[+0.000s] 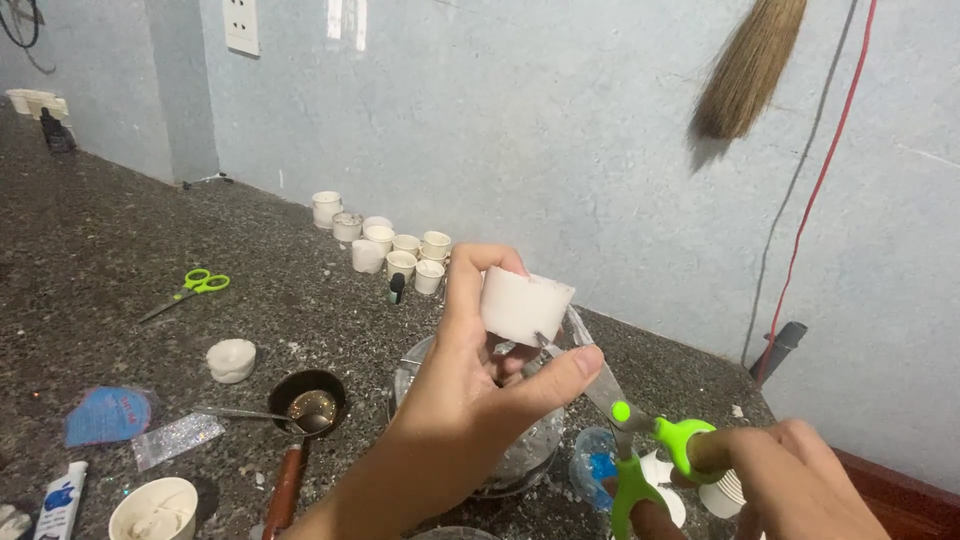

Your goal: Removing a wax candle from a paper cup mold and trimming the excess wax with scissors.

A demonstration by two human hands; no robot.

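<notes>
L hand (470, 385) grips a small white wax cup (525, 303) between fingertips on top and thumb below, held up over a glass bowl (530, 455) near the bench's right end, in front of the wall. R hand (790, 480) is closed through the green handles of the scissors (625, 430), blades angled up-left w/ tips touching the cup's lower rim, just beside the L thumb. Blades look slightly parted but hard to tell. To do this trim well, my read: keep the thumb clear of the blade tips, since they sit v. close; turn the cup w/ the L hand rather than swinging the scissors, take thin shavings, stay over the bowl so bits drop in. Wax prob soft, so a light squeeze only or the cup dents. Nearby on bench: small pan w/ spoon (305, 400) left of bowl, white lump (231, 360), glitter bag (175, 438), blue packet (108, 415), tube (62, 498) and tub (155, 510) at front edge, 2nd green scissors (195, 287) toward the left, row of small white cups (385, 245) along the wall edge. Brush (750, 65) hangs on wall.
</notes>
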